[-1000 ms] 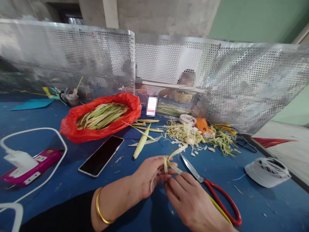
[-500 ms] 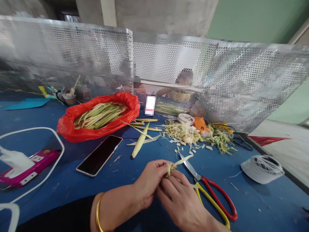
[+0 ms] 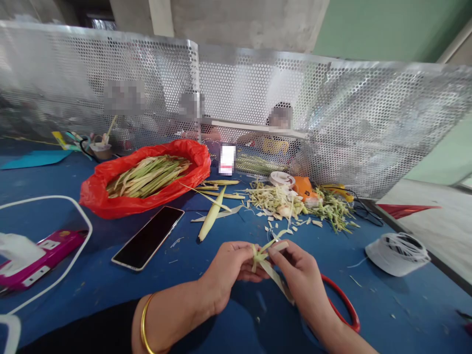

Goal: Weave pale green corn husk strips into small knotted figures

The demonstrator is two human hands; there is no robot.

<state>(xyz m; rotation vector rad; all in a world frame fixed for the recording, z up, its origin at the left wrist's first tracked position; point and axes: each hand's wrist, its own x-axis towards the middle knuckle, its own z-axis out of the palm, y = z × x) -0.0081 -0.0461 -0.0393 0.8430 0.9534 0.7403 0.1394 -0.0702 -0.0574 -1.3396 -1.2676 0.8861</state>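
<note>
A small piece of woven leaf strips is pinched between the thumb and fingers of my left hand, which wears a gold bangle at the wrist. My right hand is closed on a loose end of a pale strip at the piece's right side. Another strip hangs down between the hands, and one sticks up. Beneath my right hand lie scissors, mostly hidden; a red handle loop shows beside the wrist. Just beyond my hands, a whole pale-green folded leaf lies on the blue table.
A red plastic bag holds many leaf strips. A phone and a pink power strip lie left. Trimmings and a tape roll sit behind; a string spool stands right. A perforated metal screen closes the back, people beyond.
My right hand has moved apart from the left, to the right, drawing a strip end outward. The woven piece is more exposed, and the scissors are now mostly covered by my right hand.
</note>
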